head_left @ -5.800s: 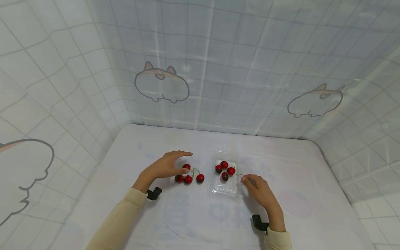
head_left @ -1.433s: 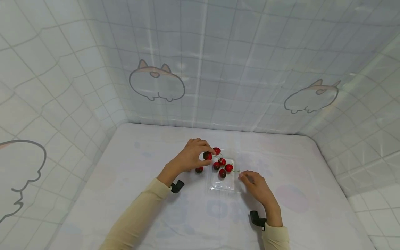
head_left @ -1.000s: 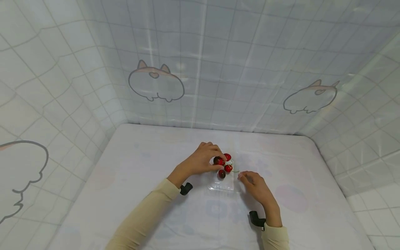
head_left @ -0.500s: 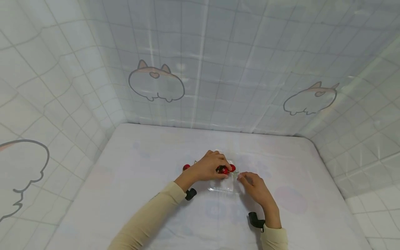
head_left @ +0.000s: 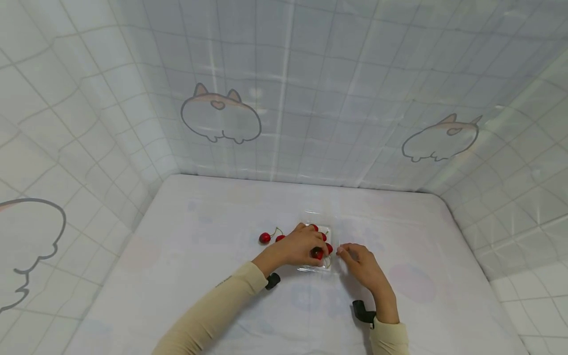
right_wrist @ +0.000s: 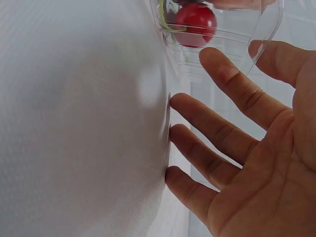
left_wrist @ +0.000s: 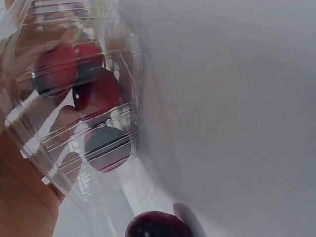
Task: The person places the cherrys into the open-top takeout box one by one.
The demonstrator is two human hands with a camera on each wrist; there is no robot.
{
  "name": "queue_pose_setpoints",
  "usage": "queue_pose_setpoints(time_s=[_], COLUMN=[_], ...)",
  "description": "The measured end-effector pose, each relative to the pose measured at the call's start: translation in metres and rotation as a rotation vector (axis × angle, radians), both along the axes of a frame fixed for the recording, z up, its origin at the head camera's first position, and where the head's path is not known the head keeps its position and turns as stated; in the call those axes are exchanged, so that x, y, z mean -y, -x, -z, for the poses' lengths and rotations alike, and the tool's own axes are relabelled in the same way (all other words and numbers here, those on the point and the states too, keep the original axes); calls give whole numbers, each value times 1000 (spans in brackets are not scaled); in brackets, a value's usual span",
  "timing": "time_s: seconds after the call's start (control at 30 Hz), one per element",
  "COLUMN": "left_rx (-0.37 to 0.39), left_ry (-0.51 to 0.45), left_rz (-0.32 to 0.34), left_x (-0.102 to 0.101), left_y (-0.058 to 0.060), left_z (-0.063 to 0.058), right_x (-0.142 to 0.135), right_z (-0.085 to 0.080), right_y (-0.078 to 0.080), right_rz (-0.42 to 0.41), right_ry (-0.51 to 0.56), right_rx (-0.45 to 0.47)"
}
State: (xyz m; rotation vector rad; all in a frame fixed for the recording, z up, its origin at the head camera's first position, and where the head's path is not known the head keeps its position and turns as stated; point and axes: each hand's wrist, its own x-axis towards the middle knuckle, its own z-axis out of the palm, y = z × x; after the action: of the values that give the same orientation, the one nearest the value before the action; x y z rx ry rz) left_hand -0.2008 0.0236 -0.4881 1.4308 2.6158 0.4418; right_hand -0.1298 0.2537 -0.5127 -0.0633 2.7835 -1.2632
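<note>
A clear plastic box [head_left: 314, 215] holds several red cherries, some with green stems. My left hand [head_left: 298, 247] reaches over its left wall and holds a dark red cherry [head_left: 317, 253] low inside, between thumb and fingers. Through the ribbed plastic wall, the left wrist view shows cherries [left_wrist: 97, 93] by the fingers. At the box's right edge my right hand [head_left: 365, 264] pinches the rim with thumb and index finger; in the right wrist view its other fingertips rest on the tabletop. Left of the box lie two cherries [head_left: 265, 238], one partly hidden behind the left hand.
White cloth with faint prints covers the table [head_left: 213, 212]. Pale grid-patterned curtains [head_left: 333, 123] with cartoon animal drawings stand at the back and both sides. A black wrist mount [head_left: 364, 312] sits under the right wrist.
My left hand has carried cherries from the table's left pile rightward over the box, then lowered them inside toward the near end. My right hand has stayed at the box's right edge.
</note>
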Motion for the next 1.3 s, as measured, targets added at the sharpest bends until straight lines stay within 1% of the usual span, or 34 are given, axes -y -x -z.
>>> queue_pose_setpoints(time_s=[0.13,0.43,0.7,0.83,1.03,1.2,1.3], left_rx=[-14,-35,-62,-65,-45,-24,2], left_ry=[17,51,55,54,40,-15,-44], left_rz=[0,12,28,23,8,11,3], left_x=[0,1,1,1,4,8,12], left_y=[-2,-6,-4,-5,-3,-1,-1], left_z=[0,2,4,3,2,2,-1], right_x=[0,0,1,0,0,0,0], right_z=[-1,4,4,4,5,4,3], right_y=[0,-2,-2,-1,0,0,0], right_rz=[1,12,15,5,3,0,-2], right_ry=[1,-4,-3,-4,-7,-3,-13], right_rx=[3,20,13,2,0,0,3])
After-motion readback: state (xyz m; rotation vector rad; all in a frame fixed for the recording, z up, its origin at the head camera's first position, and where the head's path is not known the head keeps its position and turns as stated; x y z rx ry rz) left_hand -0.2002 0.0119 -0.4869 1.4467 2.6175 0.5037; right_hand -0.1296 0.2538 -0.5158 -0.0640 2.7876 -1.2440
